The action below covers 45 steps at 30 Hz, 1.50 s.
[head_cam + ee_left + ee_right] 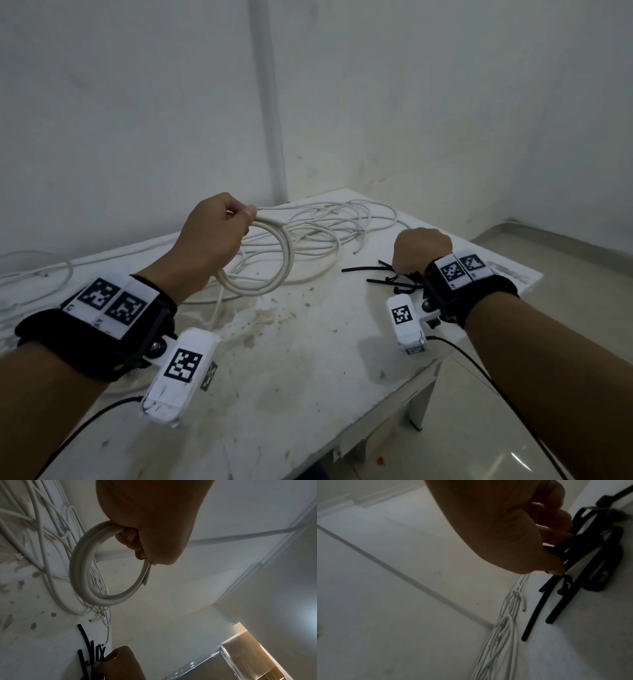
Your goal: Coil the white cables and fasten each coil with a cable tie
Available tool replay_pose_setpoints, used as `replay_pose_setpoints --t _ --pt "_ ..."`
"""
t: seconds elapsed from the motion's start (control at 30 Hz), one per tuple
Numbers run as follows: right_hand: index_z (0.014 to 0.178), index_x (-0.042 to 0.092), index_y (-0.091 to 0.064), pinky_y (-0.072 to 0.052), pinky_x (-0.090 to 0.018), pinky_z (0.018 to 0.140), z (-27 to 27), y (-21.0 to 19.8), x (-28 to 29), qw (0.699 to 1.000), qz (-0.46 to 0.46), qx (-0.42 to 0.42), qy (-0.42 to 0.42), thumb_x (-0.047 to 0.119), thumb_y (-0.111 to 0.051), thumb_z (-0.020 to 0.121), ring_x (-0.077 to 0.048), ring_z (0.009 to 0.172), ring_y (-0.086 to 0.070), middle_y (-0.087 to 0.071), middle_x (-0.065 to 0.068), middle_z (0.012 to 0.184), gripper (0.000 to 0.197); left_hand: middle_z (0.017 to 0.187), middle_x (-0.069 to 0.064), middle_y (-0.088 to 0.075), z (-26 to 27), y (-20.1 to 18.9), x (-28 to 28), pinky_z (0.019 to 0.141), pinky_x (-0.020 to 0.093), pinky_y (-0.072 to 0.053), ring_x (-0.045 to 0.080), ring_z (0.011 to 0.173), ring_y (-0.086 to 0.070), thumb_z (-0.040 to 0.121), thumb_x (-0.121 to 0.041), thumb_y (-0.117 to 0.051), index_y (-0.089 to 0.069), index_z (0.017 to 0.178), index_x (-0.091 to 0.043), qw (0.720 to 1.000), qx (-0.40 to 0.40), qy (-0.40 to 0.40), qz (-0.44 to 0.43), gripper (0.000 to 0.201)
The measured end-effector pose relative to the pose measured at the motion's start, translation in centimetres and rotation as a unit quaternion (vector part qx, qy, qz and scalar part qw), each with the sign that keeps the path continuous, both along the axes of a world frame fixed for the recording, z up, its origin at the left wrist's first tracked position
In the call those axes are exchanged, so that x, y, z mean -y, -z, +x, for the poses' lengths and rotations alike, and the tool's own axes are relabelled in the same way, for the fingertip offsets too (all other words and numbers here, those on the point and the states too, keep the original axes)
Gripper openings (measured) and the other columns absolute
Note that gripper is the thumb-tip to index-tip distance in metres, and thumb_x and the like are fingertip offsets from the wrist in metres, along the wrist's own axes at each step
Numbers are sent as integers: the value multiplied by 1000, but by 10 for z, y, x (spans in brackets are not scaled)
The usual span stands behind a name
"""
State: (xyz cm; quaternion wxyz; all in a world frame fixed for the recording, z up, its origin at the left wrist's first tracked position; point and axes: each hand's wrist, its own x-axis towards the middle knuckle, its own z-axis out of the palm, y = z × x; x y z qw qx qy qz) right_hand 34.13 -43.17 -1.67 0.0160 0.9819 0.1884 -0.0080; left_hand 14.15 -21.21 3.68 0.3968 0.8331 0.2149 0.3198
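My left hand grips a round coil of white cable and holds it raised above the stained white table. In the left wrist view the coil hangs from my curled fingers, one cable end sticking out by the thumb. Behind it, loose white cables lie tangled on the table. My right hand is down on a small pile of black cable ties at the right. In the right wrist view its thumb and fingers pinch one black tie.
The table stands in a corner of white walls, with a vertical white conduit behind it. Its right edge drops to a glossy tiled floor. More white cable trails off the table's left side.
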Motion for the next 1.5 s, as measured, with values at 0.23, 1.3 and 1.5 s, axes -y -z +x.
replay_pose_setpoints --t 0.23,1.3,1.5 --pt "81 8 -52 -48 -34 78 -2 -7 -2 998 47 47 -18 13 -52 89 -32 92 -58 -56 -9 91 9 79 5 -64 -10 -3 -7 51 27 -35 14 50 -41 99 -30 -56 -60 84 -16 1000 15 8 -25 21" --pt "85 -9 -71 -63 -40 64 -44 14 -98 965 28 -182 -184 6 -68 84 -27 62 -73 -73 -18 70 16 75 3 -62 -38 8 -36 46 25 -31 11 47 -40 98 -30 -58 -59 84 -16 998 10 -12 -56 20" --pt "90 -6 -72 -63 -35 64 -54 8 -111 968 36 -156 -191 16 -68 90 -24 63 -73 -73 -16 76 22 76 4 -62 -53 12 -54 46 24 -31 7 47 -40 98 -29 -58 -60 85 -16 998 7 -28 -60 19"
